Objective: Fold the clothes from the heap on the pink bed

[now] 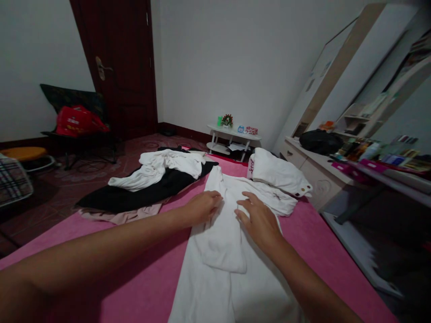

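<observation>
A white long-sleeved top (259, 278) lies spread on the pink bed cover, with one sleeve (224, 242) folded in over its body. My left hand (204, 208) rests against the left edge of that sleeve, fingers loosely bent and not visibly gripping the cloth. On the other side, my right hand (261, 222) is over the top with its fingers apart and nothing held in them. The far end of the top, its other sleeve stretched out to the right, lies beyond both hands. The near end runs out of the picture.
Rumpled black clothes (141, 190) with a white garment (161, 166) on them lie at the left on the pink cover (141, 269). Folded white clothes (278, 172) sit at the far right. A dresser (316, 168) with bottles stands beside the bed. A small white table (232, 134) is behind.
</observation>
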Available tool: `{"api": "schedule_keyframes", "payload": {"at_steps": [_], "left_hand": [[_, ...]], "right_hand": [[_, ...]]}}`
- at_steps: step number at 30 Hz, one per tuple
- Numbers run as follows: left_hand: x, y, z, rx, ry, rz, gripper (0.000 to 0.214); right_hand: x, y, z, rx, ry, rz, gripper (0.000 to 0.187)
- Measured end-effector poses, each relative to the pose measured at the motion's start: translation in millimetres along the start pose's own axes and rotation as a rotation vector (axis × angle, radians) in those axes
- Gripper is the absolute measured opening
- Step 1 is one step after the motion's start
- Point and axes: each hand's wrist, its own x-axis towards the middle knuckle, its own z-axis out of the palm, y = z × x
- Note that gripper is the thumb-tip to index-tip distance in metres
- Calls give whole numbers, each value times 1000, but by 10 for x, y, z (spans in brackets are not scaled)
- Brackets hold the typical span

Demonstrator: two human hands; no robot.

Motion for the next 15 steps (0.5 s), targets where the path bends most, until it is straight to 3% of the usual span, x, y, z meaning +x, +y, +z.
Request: {"api": "schedule_keyframes", "payload": {"at_steps": [2,4,7,15], "left_hand": [[230,-174,131,55,14,40,42],[431,-345,250,142,31,54,46],[671,-570,380,274,57,25,47],[1076,-905,519,344,86,-156,47]], "right_hand": [[147,14,190,-9,13,-74,38],[213,24,409,-3,-51,-122,50],[204,48,669,28,-162,-76,60],[170,103,783,21,-187,5,67]]}}
